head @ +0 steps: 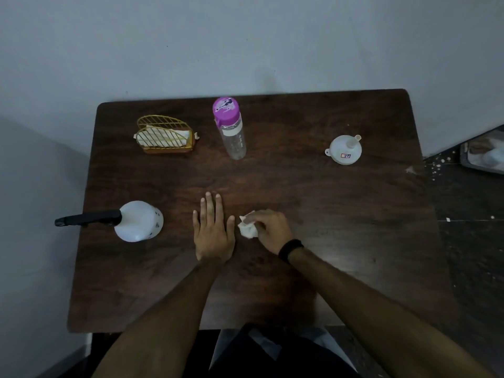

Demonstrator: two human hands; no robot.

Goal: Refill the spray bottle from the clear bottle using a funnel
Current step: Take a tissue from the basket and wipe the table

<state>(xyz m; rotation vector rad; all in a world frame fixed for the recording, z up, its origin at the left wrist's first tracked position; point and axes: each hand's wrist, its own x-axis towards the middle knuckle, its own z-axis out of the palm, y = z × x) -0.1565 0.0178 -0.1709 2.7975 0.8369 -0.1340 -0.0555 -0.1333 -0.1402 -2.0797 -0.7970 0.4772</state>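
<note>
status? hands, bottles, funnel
Left hand flat on table, empty. Right hand grips crumpled tissue. Spray bottle, capped clear bottle, funnel untouched, apart. Nothing in the way.

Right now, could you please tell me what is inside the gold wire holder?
The gold wire holder holds white folded napkins, visible through its wires. How many there are cannot be told, since they lie stacked together.

Plain room: wooden table [354, 214] against bare grey wall [245, 42].
</note>
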